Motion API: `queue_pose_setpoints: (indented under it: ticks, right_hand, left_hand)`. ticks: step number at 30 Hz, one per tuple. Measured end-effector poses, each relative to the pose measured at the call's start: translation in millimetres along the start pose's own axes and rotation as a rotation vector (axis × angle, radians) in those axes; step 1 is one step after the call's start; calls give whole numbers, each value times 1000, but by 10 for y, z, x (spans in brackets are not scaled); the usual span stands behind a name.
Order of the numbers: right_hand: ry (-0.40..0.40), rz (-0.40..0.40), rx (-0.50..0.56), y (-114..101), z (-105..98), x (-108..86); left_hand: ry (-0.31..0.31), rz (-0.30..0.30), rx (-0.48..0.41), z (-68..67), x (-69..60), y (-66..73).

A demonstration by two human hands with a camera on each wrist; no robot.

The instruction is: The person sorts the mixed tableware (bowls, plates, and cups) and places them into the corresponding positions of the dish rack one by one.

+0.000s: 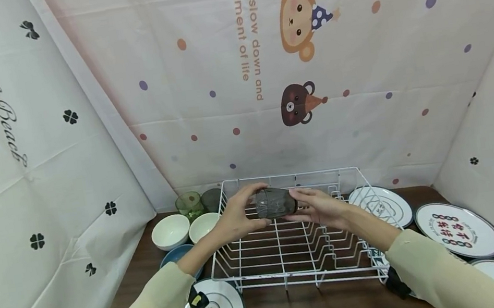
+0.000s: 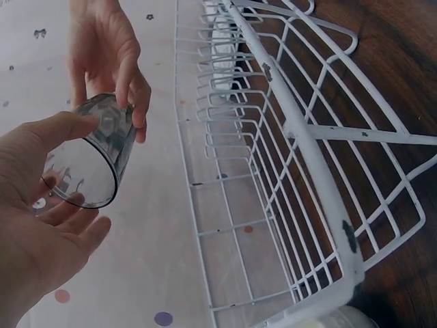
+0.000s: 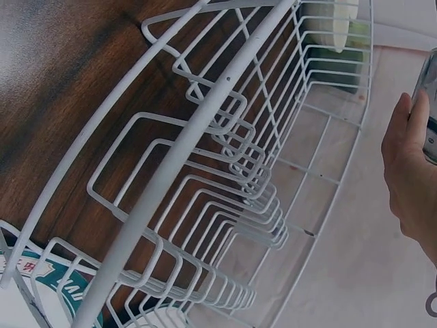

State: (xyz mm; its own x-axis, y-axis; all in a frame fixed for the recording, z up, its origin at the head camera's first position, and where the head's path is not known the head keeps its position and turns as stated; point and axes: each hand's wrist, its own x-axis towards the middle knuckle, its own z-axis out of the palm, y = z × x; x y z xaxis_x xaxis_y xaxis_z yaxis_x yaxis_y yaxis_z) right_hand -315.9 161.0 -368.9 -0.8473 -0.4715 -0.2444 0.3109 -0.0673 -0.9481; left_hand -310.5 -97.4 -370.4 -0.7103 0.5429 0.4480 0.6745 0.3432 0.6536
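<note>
Left hand (image 1: 235,219) pinches grey glass (image 1: 275,202) near rim, right hand (image 1: 320,208) grips base; glass sideways above white wire rack (image 1: 280,249). Best: light pinch, steady support both ends.

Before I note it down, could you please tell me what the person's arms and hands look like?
The left hand and right hand wear no gloves. The left sleeve and right sleeve are plain pale cream, stopping short of the hands. A small black device with a yellow patch shows by the left sleeve; a dark object, its details unclear, shows by the right.
</note>
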Motion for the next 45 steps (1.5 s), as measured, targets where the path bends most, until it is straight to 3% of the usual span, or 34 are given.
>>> queue_pose_setpoints:
  ticks: [3,6,10,15,21,27,29,31,36,38,40,45]
  right_hand:
    - [20,-9,18,-9,-12,25]
    - [53,-31,19,-9,-60,38]
    - [100,-82,12,-19,-173,41]
    - [176,-129,12,-47,-332,54]
    - [229,-127,14,-90,-491,61]
    - [276,-125,-15,-232,-597,136]
    - [306,-136,-79,-273,-611,163]
    - [345,-168,-213,-297,-605,190]
    - [489,-253,-611,-345,-516,250]
    - [529,-266,-723,-360,-458,282]
    - [558,-272,-802,-373,-401,318]
    - [562,-268,-870,-383,-291,433]
  left_hand:
    - [-16,-40,63,-39,-9,-23]
    - [-6,-118,108,-95,-35,-50]
    - [73,-202,155,-179,-93,-149]
    - [153,-258,191,-220,-211,-355]
    - [156,-286,337,-54,-519,-576]
    - [130,-352,451,100,-802,-610]
    - [144,-380,452,119,-839,-608]
    - [149,-401,438,133,-859,-610]
    - [85,-435,428,186,-851,-621]
    - [70,-447,444,190,-822,-628]
    - [82,-447,458,186,-772,-644]
    - [103,-453,481,187,-674,-678]
